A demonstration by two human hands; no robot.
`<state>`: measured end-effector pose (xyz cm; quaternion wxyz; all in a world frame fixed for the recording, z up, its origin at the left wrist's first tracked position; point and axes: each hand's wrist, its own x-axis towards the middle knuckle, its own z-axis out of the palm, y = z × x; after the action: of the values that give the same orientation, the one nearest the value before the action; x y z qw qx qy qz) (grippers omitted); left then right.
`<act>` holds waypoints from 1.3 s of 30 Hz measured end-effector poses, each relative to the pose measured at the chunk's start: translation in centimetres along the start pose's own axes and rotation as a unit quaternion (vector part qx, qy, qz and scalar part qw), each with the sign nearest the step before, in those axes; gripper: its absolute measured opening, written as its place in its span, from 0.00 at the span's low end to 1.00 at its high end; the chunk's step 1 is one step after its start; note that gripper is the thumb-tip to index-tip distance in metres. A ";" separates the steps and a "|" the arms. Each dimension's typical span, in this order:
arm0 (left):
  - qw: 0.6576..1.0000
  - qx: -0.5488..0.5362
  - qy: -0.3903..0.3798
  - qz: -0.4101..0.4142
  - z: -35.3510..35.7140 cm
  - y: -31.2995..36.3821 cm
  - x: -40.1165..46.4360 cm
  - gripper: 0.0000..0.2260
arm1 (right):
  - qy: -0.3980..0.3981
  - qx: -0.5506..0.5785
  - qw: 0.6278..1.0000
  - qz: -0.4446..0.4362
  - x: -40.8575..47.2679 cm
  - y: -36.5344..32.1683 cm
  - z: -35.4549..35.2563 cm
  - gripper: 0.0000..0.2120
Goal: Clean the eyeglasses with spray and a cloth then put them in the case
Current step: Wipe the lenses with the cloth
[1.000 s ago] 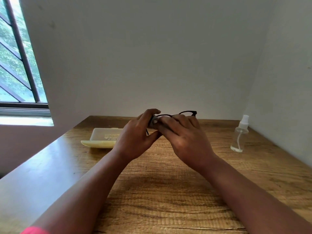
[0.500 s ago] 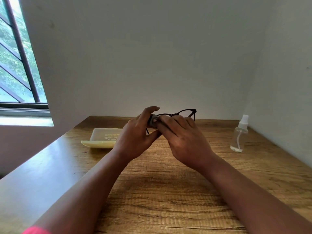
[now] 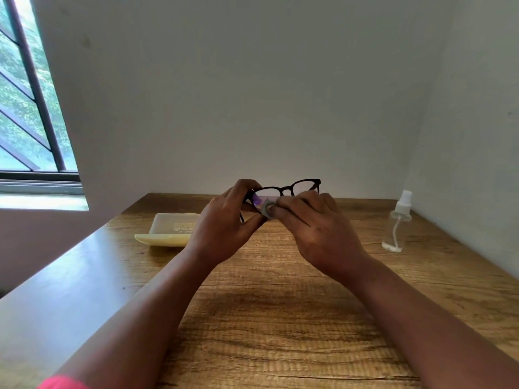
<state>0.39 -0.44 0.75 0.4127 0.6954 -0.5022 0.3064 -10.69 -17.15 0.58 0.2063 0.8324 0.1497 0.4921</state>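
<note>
Facing white wall (image 3: pixel 252 94) — wooden table (image 3: pixel 280 318)

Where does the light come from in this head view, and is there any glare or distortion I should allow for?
Head view: daylight enters from the window at left, putting a pale sheen on the table edge; a purple glint sits on the eyeglasses lens; the wide lens slants the window bars.

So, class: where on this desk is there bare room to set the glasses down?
Bare wood lies between the open case and the spray bottle, beneath both raised hands, and across the table nearer the person. The far-left corner, by the case, is crowded.
</note>
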 end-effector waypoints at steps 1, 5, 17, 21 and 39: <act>1.000 -0.002 0.001 0.001 0.0 0.0 0.0 0.21 | -0.002 0.001 1.000 -0.011 0.0 -0.2 0.1 0.15; 1.000 0.002 0.002 0.001 0.0 0.0 -0.1 0.20 | -0.005 -0.021 1.000 -0.005 0.4 -0.7 0.3 0.19; 1.000 0.002 0.006 -0.002 -0.1 0.3 0.0 0.27 | 0.003 -0.063 0.998 0.012 0.5 -1.0 0.4 0.20; 1.000 0.001 0.014 0.003 -0.1 0.3 0.0 0.25 | 0.012 -0.091 0.996 0.015 0.9 -1.4 0.3 0.21; 0.999 0.022 0.016 0.017 -0.1 -0.4 0.0 0.19 | 0.004 -0.042 0.999 0.006 0.5 -1.0 0.7 0.19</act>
<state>0.81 -0.30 0.71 0.3997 0.6907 -0.5004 0.3358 -9.94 -16.19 0.15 0.2377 0.8218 0.1250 0.5025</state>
